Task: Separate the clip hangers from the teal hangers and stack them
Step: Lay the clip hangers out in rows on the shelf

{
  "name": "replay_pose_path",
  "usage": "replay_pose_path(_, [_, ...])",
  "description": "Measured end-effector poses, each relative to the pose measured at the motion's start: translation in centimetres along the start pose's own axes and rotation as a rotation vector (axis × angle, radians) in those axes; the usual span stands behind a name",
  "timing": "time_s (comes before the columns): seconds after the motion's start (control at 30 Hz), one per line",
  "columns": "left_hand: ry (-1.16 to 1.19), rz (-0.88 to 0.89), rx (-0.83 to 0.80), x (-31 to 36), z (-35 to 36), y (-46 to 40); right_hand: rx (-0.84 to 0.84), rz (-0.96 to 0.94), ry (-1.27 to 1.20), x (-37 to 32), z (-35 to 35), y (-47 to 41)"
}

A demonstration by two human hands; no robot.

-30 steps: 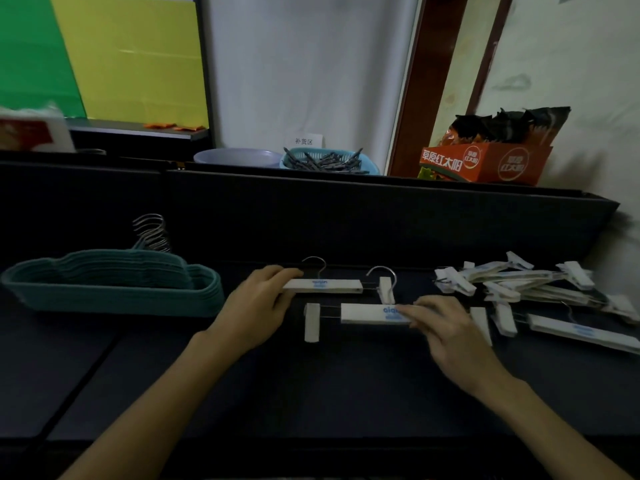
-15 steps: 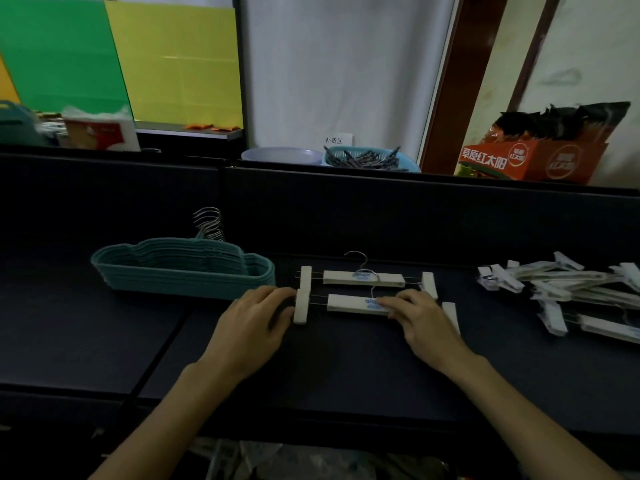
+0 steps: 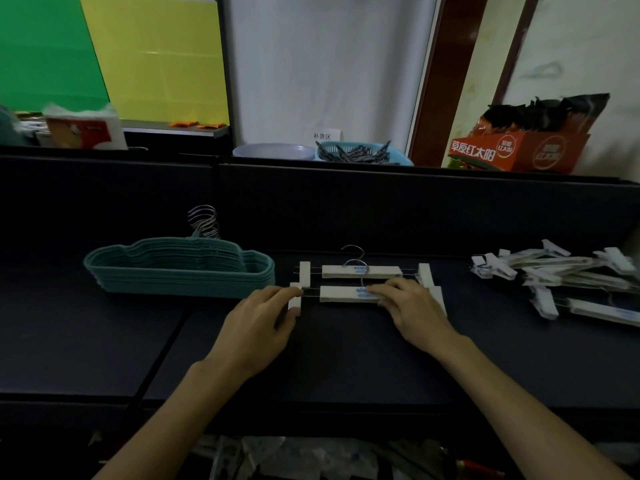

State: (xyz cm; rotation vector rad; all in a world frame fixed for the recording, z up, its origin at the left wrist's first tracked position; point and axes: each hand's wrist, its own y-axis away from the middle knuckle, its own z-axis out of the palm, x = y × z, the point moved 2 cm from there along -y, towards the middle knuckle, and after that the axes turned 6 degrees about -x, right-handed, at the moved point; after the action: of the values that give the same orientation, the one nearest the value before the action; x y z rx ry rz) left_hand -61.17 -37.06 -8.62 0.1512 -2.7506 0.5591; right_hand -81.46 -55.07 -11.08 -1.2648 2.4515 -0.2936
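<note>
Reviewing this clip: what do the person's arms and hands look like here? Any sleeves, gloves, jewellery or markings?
Both forearms are bare as far as the frame's bottom edge; no sleeves show. The left hand and right hand wear no gloves, and no rings, watch, bands or markings are visible in this dim picture.

A: Exposure low overall. Dark table (image 3: 104,341) nearly black, little surface detail; shadows soft.

B: Brightest zones?

A: White curtain (image 3: 322,64) and green and yellow panels (image 3: 104,53), lit evenly, no glare.

B: Sharpness?

A: Centre acceptable. Pile of white hangers (image 3: 554,271) at right smeared. Wide-angle bending tilts the door frame (image 3: 436,81); bottom edge murky.
</note>
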Motion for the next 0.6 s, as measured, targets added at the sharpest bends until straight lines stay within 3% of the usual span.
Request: replay_pose_path(0.6, [0.009,-0.025,0.009,0.13,0.37,-0.35,0.014,-0.029,0.027,0.27,-0.38,0.23])
